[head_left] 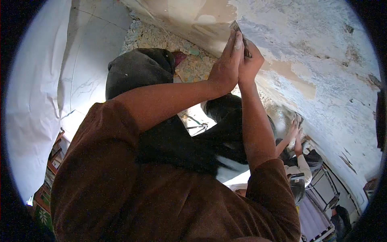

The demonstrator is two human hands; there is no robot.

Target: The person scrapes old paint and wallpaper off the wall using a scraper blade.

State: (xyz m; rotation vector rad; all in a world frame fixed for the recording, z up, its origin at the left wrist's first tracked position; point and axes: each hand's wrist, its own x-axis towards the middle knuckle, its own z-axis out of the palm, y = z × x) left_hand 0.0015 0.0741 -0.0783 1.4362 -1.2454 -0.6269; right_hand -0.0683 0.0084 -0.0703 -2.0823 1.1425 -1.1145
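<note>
My left hand [226, 67] and my right hand [252, 62] are pressed together at the wall, both on a small flat scraper [235, 26]. Its blade tip pokes out past my left fingertips and meets the wall surface. My right fingers are wrapped round its dark lower part, while my left fingers lie straight and close together along it. Most of the scraper is hidden by my hands. The wall [322, 68] is patchy, with whitish rough paint and bare beige areas [292, 76] where the coating is gone.
Flakes and crumbs of scraped coating [151, 38] cover the floor along the wall's foot. A white sheet [34, 88] hangs at the left. To the right, another person's hands [296, 131] are at the same wall. A metal frame [328, 181] stands beyond that person.
</note>
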